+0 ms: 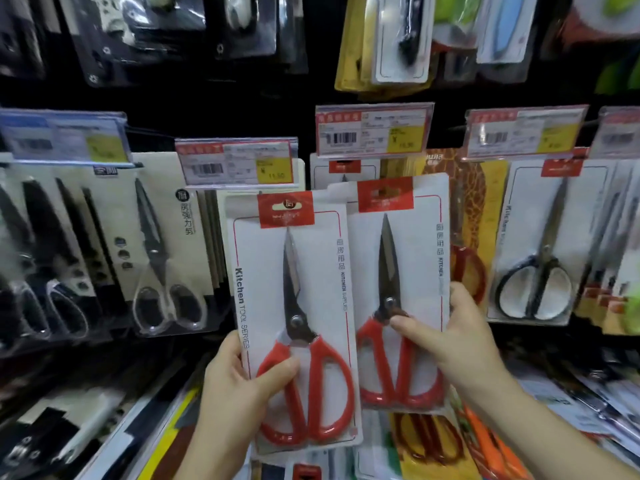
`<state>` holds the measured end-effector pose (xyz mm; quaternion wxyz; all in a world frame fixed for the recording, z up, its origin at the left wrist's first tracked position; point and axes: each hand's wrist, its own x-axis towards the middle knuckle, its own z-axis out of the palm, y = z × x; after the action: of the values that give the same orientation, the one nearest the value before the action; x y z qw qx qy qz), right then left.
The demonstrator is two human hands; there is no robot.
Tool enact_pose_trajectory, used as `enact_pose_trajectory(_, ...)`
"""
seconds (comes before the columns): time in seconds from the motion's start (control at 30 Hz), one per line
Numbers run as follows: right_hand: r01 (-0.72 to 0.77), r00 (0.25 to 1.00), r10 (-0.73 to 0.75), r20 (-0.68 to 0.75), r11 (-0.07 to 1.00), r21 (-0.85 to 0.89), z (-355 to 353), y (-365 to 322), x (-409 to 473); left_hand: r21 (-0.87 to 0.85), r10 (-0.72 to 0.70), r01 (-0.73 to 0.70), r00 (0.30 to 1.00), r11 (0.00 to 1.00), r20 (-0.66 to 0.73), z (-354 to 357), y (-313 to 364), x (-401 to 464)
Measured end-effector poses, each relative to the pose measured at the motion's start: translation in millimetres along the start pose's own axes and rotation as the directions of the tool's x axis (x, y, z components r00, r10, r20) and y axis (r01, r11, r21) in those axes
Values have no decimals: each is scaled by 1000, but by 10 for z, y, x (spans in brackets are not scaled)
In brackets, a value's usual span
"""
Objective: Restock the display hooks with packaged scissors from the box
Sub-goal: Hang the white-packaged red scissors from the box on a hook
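Observation:
I hold two packs of red-handled kitchen scissors up in front of the display wall. My left hand [239, 382] grips the left scissors pack [294, 271] at its lower left edge, thumb over the red handle. My right hand [446, 337] grips the right scissors pack [398, 265] at its right edge, thumb near the pivot. The right pack lies partly behind the left one. Both white cards have a red header. Their tops sit just under two price tags [239, 161] [374, 129] on the hooks. The hooks themselves are hidden, and no box is in view.
Hanging packs fill the wall: black-handled shears [162, 251] at the left, black-handled scissors [540, 258] at the right, knives and peelers in the row above. More packaged goods lie on the sloped shelf [429, 441] below my hands.

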<state>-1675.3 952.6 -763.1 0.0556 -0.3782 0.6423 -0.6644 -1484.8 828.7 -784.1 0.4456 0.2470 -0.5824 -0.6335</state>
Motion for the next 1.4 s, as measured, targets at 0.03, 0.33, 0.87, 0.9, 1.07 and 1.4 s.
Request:
enact_pose_trajectory(0.03, 23, 1000, -23, 7, 1000, 18, 44, -37, 44, -8, -1, 1, 1000, 1000, 3, 5, 2, 1)
enact_pose_trajectory(0.33, 75, 994, -84, 69, 989, 130, 239, -36, 303, -64, 3, -2, 1000, 998, 17, 87, -79, 17)
enact_pose_trajectory(0.87, -46, 990, 10, 138, 964, 261, 316, -107, 471, -128, -12, 15, 1000, 992, 29, 127, -149, 83)
enact_pose_trajectory(0.9, -61, 992, 24, 128, 955, 290, 330, -102, 486, -126, -13, 16, 1000, 992, 24, 129, -160, 85)
enact_pose_trajectory(1.07, -161, 984, 140, 107, 963, 217, 455, -43, 738, -100, -26, 30, 999, 995, 36, 111, -191, 88)
enact_pose_trajectory(1.4, -169, 980, 173, 94, 984, -49, 372, -114, 243, -41, -35, 35, 999, 999, -19, 256, -287, 107)
